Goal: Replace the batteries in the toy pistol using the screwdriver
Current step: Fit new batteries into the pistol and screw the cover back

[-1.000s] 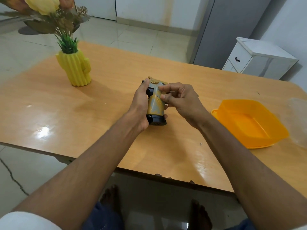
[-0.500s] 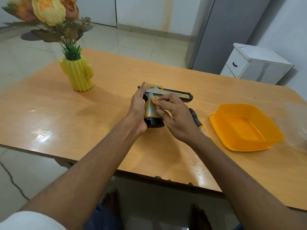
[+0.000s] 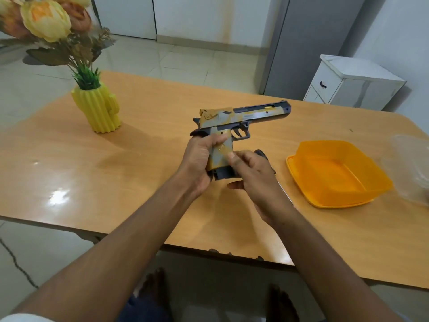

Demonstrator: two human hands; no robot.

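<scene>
The toy pistol (image 3: 255, 115), yellow and grey with a dark slide, is held upright above the wooden table (image 3: 116, 182), barrel pointing right. My left hand (image 3: 197, 163) grips the back of its handle. My right hand (image 3: 255, 177) pinches the front of the handle and the black base at its bottom, with the index fingertip on the grip and the thumb below the base. The screwdriver (image 3: 261, 154) lies on the table behind my right hand; only the black handle end and a bit of the shaft show.
An orange plastic tray (image 3: 304, 177) sits to the right, with a clear plastic container (image 3: 411, 168) at the table's right edge. A yellow cactus vase (image 3: 97, 110) with flowers stands at the back left. A white cabinet (image 3: 348, 84) stands beyond the table.
The pistol went from lying flat under both hands to being raised upright with the barrel to the right. My right hand slid down from the side of the grip to its base.
</scene>
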